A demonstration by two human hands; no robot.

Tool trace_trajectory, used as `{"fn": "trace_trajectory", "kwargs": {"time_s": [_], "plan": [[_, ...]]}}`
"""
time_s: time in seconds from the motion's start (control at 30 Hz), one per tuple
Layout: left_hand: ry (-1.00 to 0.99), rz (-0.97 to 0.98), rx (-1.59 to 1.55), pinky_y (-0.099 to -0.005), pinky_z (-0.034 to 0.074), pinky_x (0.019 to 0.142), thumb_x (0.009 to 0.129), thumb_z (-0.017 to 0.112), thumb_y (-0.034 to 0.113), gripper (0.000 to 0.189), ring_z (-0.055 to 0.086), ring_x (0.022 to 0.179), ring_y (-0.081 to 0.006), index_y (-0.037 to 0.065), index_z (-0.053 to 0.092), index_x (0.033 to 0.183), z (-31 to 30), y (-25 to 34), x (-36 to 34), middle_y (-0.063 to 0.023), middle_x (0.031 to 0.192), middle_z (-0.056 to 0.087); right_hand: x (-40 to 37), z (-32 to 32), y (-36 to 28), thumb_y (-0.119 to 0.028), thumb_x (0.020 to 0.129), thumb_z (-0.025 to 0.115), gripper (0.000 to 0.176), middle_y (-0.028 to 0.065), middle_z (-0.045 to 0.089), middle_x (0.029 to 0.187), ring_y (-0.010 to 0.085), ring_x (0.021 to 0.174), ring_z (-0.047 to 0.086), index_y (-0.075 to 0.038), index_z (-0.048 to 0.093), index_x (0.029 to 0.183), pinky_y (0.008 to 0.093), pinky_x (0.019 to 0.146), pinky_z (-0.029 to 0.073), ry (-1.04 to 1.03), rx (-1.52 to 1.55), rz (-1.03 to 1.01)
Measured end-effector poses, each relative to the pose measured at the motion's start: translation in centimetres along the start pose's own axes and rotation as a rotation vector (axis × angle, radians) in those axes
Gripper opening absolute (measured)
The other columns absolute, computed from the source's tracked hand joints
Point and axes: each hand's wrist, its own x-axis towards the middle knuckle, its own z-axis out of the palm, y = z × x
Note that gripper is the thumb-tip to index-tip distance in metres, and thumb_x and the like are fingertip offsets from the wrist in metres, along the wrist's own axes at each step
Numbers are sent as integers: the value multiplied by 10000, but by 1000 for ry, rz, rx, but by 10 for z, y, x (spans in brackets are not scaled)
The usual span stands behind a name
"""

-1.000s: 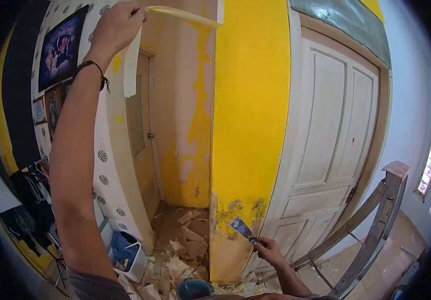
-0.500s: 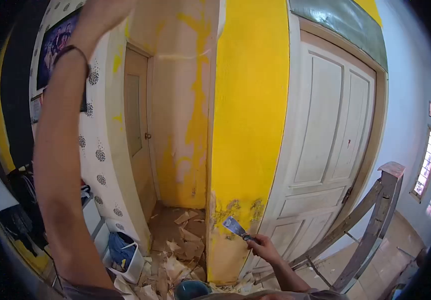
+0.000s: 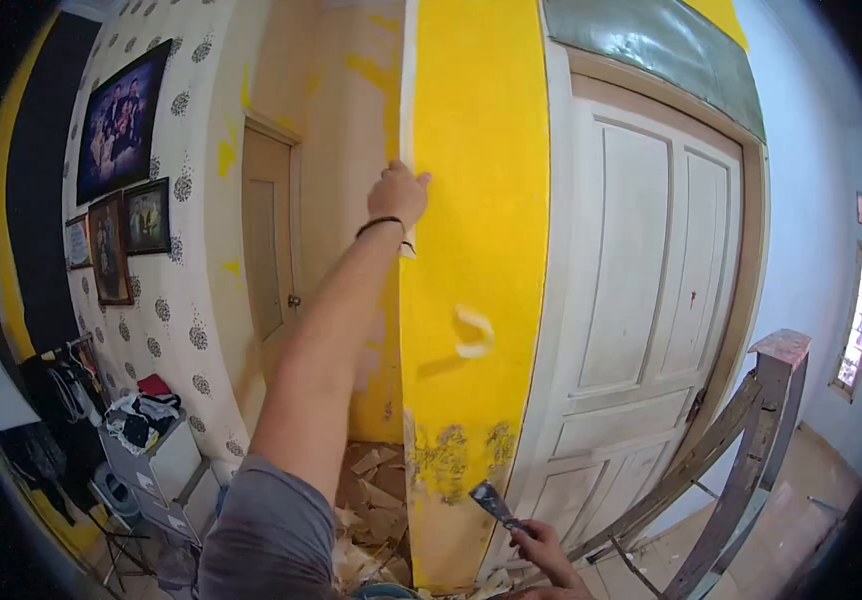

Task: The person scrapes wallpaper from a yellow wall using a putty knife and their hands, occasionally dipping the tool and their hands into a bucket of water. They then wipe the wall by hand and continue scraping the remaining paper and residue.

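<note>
My left hand [image 3: 398, 194] reaches up to the left edge of the yellow wall [image 3: 481, 200]. Its fingers are closed at a pale paper strip [image 3: 409, 90] along that edge, and a small torn bit shows under the wrist. Lower right, my right hand [image 3: 541, 548] grips a putty knife [image 3: 494, 502], its blade pointing up and left, close to the wall's stained, scraped patch [image 3: 441, 460]. A blurred curl of pale paper [image 3: 473, 333] is in the air before the yellow surface, with its shadow beside it.
Torn paper scraps [image 3: 371, 500] litter the floor at the wall's foot, near a bucket rim [image 3: 386, 592]. A wooden ladder [image 3: 741, 470] leans at right before a white door [image 3: 641, 260]. Left are framed pictures [image 3: 123, 120] and a drawer unit [image 3: 156, 470] topped with clothes.
My left arm has swung from the upper left to the wall edge, and the hand has come down into view. A paper curl now falls. The putty knife has dropped slightly lower, apart from the wall.
</note>
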Motion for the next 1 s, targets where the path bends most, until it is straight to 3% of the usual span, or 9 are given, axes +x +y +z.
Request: {"fn": "trace_trajectory", "kwargs": {"time_s": [0.2, 0.4, 0.47, 0.6, 0.7, 0.77, 0.8, 0.87, 1.0], "plan": [[-135, 279, -276, -372, 517, 721, 990, 499, 185, 246, 656, 780, -204, 6, 667, 1002, -46, -52, 73, -99, 848, 678, -9, -30, 41, -228, 954, 689, 262, 61, 680, 757, 97, 537, 567, -2, 671, 1085, 249, 474, 442, 178, 94, 57], [-130, 174, -924, -260, 351, 606, 987, 546, 318, 209, 478, 705, -81, 141, 644, 931, -186, -12, 94, 82, 760, 530, 3, -7, 35, -240, 971, 664, 319, 70, 686, 778, 104, 575, 583, 38, 666, 1127, 264, 518, 465, 135, 49, 113], [-143, 228, -1229, -259, 401, 499, 1004, 566, 316, 253, 507, 594, -44, 86, 656, 1060, -229, 2, 96, 77, 767, 595, 7, 5, 29, -255, 971, 659, 329, 67, 682, 786, 102, 612, 588, 35, 667, 1126, 265, 545, 477, 119, -19, 150], [22, 73, -876, -246, 357, 534, 1006, 574, 323, 187, 501, 637, -70, 173, 685, 1010, -272, 26, 85, 76, 763, 597, 10, 24, 23, -221, 960, 675, 246, 36, 666, 756, 70, 529, 513, 5, 679, 1060, 238, 482, 407, 56, 68, 74], [-187, 434, -446, -269, 345, 450, 886, 639, 234, 186, 473, 536, -69, 111, 676, 1022, -241, -1, 115, 58, 727, 569, 15, 28, 18, -253, 963, 680, 363, 34, 668, 784, 75, 590, 553, 17, 669, 1205, 247, 537, 459, -22, 60, 72], [-216, -23, -94, -287, 340, 434, 844, 658, 250, 227, 462, 518, -98, 92, 675, 1006, -199, -4, 117, 39, 701, 562, 18, 25, 25, -264, 960, 684, 371, 33, 666, 777, 71, 584, 548, 14, 669, 1206, 241, 531, 451, -33, 49, 67], [-213, -18, -95, -287, 340, 434, 844, 658, 250, 227, 462, 518, -98, 92, 675, 1006, -176, -12, 111, 39, 701, 562, 18, 24, 29, -274, 956, 689, 380, 32, 663, 770, 67, 577, 543, 12, 670, 1206, 235, 525, 442, -38, 43, 64], [-647, -133, 217, -315, 377, 455, 851, 632, 615, 530, 439, 495, -128, 89, 600, 900, -131, -30, 85, -17, 658, 515, 8, 19, 25, -278, 946, 698, 379, 38, 674, 783, 85, 581, 559, 8, 676, 1194, 253, 542, 465, 0, 31, 81], [-546, -197, -100, -331, 422, 486, 848, 581, 748, 692, 530, 545, -150, 63, 567, 945, -85, -6, 65, -38, 697, 544, -11, 0, 46, -237, 957, 671, 254, 29, 681, 761, 77, 539, 540, -5, 689, 1059, 232, 485, 422, 100, 64, 77]]}}
